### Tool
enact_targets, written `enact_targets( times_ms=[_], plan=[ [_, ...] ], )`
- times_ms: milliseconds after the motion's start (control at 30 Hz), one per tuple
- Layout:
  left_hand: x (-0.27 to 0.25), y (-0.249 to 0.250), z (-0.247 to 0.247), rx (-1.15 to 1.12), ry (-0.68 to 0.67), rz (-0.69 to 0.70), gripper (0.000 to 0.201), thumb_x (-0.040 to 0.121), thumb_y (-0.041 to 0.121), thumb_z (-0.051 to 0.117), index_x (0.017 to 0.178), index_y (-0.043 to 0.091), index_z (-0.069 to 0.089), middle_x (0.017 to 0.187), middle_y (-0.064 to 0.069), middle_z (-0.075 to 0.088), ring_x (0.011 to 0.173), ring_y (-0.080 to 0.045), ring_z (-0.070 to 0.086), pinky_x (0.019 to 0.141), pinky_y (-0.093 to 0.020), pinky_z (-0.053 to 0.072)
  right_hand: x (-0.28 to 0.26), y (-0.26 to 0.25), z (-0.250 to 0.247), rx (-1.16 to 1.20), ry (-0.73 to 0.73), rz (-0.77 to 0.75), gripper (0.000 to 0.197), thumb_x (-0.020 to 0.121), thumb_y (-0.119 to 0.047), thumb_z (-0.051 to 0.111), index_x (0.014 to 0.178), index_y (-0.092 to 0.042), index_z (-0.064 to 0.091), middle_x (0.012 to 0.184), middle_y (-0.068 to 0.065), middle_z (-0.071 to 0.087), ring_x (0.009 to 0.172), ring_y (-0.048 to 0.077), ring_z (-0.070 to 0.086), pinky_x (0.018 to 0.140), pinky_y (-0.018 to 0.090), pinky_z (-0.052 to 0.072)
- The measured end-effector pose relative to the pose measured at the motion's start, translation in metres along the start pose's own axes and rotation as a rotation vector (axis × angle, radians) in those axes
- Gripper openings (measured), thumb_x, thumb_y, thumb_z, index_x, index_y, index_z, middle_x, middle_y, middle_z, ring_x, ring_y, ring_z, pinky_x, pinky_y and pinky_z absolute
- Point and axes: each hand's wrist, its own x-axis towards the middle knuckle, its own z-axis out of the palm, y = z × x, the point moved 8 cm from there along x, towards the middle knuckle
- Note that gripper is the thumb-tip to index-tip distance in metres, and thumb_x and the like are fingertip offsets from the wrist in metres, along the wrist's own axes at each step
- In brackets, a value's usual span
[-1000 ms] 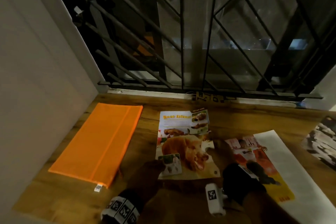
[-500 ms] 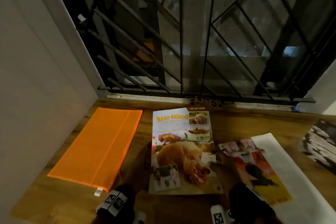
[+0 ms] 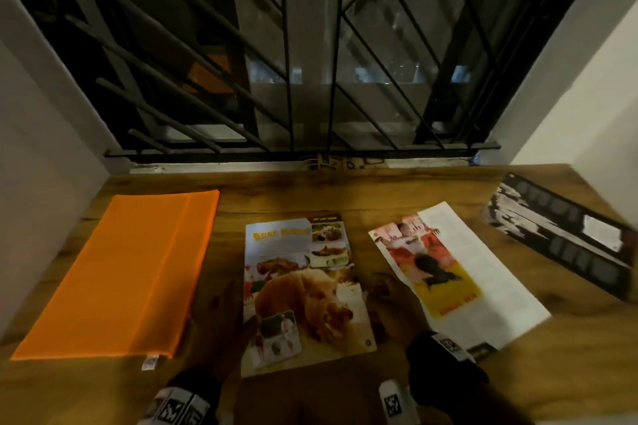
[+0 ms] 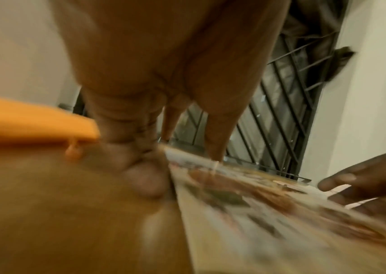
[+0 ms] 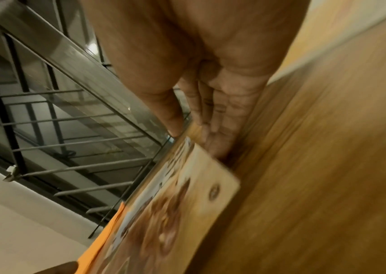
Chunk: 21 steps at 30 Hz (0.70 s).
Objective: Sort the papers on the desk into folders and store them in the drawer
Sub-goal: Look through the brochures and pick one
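Orange is the folder (image 3: 122,272), which lies flat and closed at the left of the wooden desk (image 3: 310,193), its far edge toward the barred window (image 3: 310,45) and a small tag at its near right corner. Just right of it the left hand (image 3: 221,324) sits on the bare wood between the folder and the bear page (image 3: 303,290). In the left wrist view its fingers (image 4: 220,133) reach down straight to the page's left edge while the thumb rests on the desk against that same edge; nothing is curled round the sheet. The bear page lies in the middle of the desk, printed side up, with a yellow headline at its far end and a large brown bear across its near half. Along its right edge lies the right hand (image 3: 393,304), fingers (image 5: 222,115) stretched out and flat on the wood, their tips touching the page's side, as the right wrist view shows. The two hands are apart, one at each long side of the page, both loose and gripping nothing. Further right a second sheet (image 3: 459,276) lies aslant, with a red and yellow picture on its left half and white on its right. At the far right a dark printed sheet (image 3: 559,235) lies near the desk's right edge, apart from the others. Both wrists wear black bands with white markers.
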Motion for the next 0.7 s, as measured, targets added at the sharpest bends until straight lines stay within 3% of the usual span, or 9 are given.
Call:
enact_targets(
  times_ms=[67, 167, 267, 367, 500, 567, 600, 633, 700],
  plan=[
    [0.0, 0.013, -0.008, 0.163, 0.079, 0.064, 0.075, 0.089, 0.058, 0.049, 0.152, 0.035, 0.017, 0.154, 0.0, 0.035, 0.137, -0.027, 0.041, 0.103, -0.053, 0.045, -0.006, 0.008, -0.017, -0.003, 0.078, 0.014, 0.034, 0.088, -0.022, 0.067, 0.121, -0.027, 0.06, 0.11, -0.003, 0.067, 0.096, 0.015, 0.066, 0.079, 0.036, 0.059],
    [0.006, 0.048, 0.0, 0.314, 0.159, 0.205, 0.072, 0.087, 0.057, 0.05, 0.147, 0.024, 0.029, 0.149, -0.01, 0.039, 0.133, -0.035, 0.047, 0.102, -0.054, 0.047, -0.018, 0.01, -0.045, -0.017, 0.162, -0.026, 0.021, 0.09, -0.017, 0.067, 0.109, -0.024, 0.063, 0.104, 0.001, 0.069, 0.09, 0.017, 0.068, 0.078, 0.04, 0.061],
    [0.012, 0.096, 0.022, 0.208, 0.057, 0.252, 0.068, 0.09, 0.056, 0.049, 0.149, 0.027, 0.03, 0.155, 0.0, 0.033, 0.142, -0.025, 0.035, 0.114, -0.047, 0.036, -0.017, 0.015, -0.093, -0.105, 0.3, -0.037, 0.018, 0.094, -0.013, 0.06, 0.102, -0.029, 0.063, 0.103, 0.002, 0.07, 0.089, 0.019, 0.067, 0.081, 0.044, 0.059],
    [0.013, 0.142, 0.061, 0.362, -0.074, 0.324, 0.071, 0.096, 0.05, 0.049, 0.155, 0.028, 0.018, 0.164, 0.004, 0.013, 0.15, -0.02, 0.017, 0.121, -0.041, 0.023, -0.012, 0.034, -0.145, -0.237, 0.405, 0.039, 0.014, 0.093, -0.021, 0.063, 0.106, -0.024, 0.069, 0.111, 0.004, 0.071, 0.093, 0.022, 0.064, 0.082, 0.037, 0.05],
    [0.018, 0.19, 0.123, 0.519, -0.258, 0.461, 0.076, 0.096, 0.065, 0.029, 0.157, 0.022, 0.013, 0.166, -0.001, 0.003, 0.152, -0.021, -0.001, 0.124, -0.041, 0.005, -0.003, 0.06, -0.204, -0.447, 0.47, 0.181, 0.045, 0.082, -0.04, 0.074, 0.121, -0.02, 0.064, 0.123, 0.013, 0.064, 0.11, 0.033, 0.061, 0.095, 0.045, 0.05],
    [0.015, 0.213, 0.146, 0.589, -0.336, 0.552, 0.107, 0.073, 0.084, -0.009, 0.157, 0.021, 0.008, 0.166, -0.002, -0.002, 0.15, -0.021, -0.012, 0.123, -0.044, -0.004, 0.001, 0.069, -0.225, -0.58, 0.451, 0.264, 0.064, 0.075, -0.055, 0.074, 0.128, -0.025, 0.055, 0.122, 0.012, 0.061, 0.106, 0.033, 0.062, 0.089, 0.047, 0.055],
    [0.013, 0.222, 0.153, 0.59, -0.377, 0.555, 0.12, 0.058, 0.086, -0.016, 0.157, 0.023, 0.006, 0.166, -0.002, -0.004, 0.151, -0.022, -0.012, 0.121, -0.046, -0.006, 0.002, 0.073, -0.23, -0.626, 0.433, 0.281, 0.073, 0.071, -0.061, 0.074, 0.13, -0.026, 0.05, 0.123, 0.011, 0.06, 0.107, 0.033, 0.061, 0.088, 0.047, 0.055],
    [0.012, 0.23, 0.161, 0.591, -0.407, 0.551, 0.12, 0.056, 0.087, -0.011, 0.157, 0.024, 0.005, 0.166, -0.002, -0.006, 0.151, -0.024, -0.012, 0.12, -0.048, -0.007, 0.003, 0.075, -0.234, -0.658, 0.407, 0.288, 0.08, 0.068, -0.064, 0.074, 0.133, -0.027, 0.045, 0.124, 0.011, 0.058, 0.11, 0.032, 0.059, 0.089, 0.046, 0.054],
    [0.015, 0.241, 0.176, 0.607, -0.445, 0.523, 0.102, 0.075, 0.085, 0.015, 0.158, 0.025, 0.006, 0.165, -0.002, -0.01, 0.151, -0.026, -0.013, 0.12, -0.051, -0.007, 0.01, 0.082, -0.24, -0.714, 0.361, 0.288, 0.087, 0.066, -0.063, 0.077, 0.135, -0.026, 0.039, 0.129, 0.01, 0.054, 0.117, 0.032, 0.055, 0.093, 0.046, 0.051]
  ],
)
